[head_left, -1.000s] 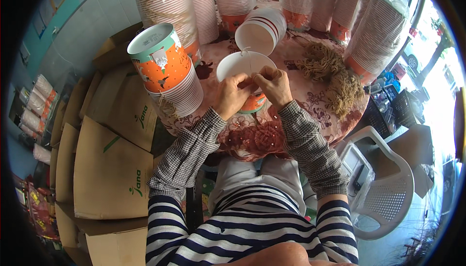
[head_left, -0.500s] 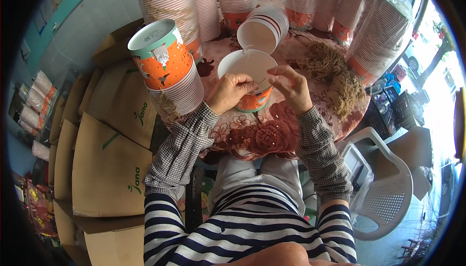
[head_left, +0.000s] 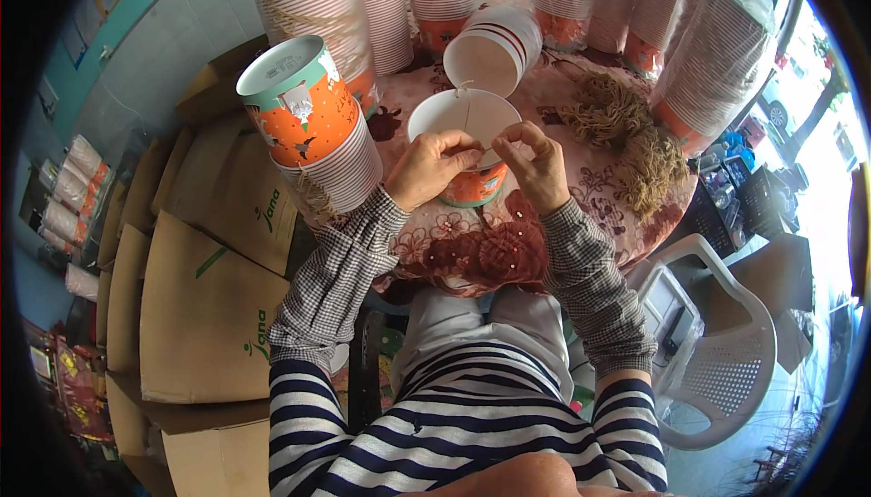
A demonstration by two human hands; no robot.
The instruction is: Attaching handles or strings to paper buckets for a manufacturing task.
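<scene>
In front of me on the table stands an orange paper bucket (head_left: 472, 190) with a white inside and a green base band. A thin cord (head_left: 467, 114) hangs from its far rim down across the inside. At the near rim, my left hand (head_left: 428, 170) is closed, thumb and fingers pinching the cord. My right hand (head_left: 539, 172) pinches beside it, fingertips together at the cord's end, close to the left fingertips. The fingers partly cover the near rim and the cord there.
Behind the bucket lies a tipped stack of white buckets (head_left: 485, 59). An upside-down bucket stack (head_left: 313, 120) stands left, tan cord bundles (head_left: 626, 134) lie right. Wrapped stacks (head_left: 717, 70) line the table's back. Cardboard boxes (head_left: 209, 306) fill the left; a white plastic chair (head_left: 726, 370) stands right.
My right hand has moved left and its spread fingers have closed into a pinch beside my left fingertips. The left hand stays nearly in place.
</scene>
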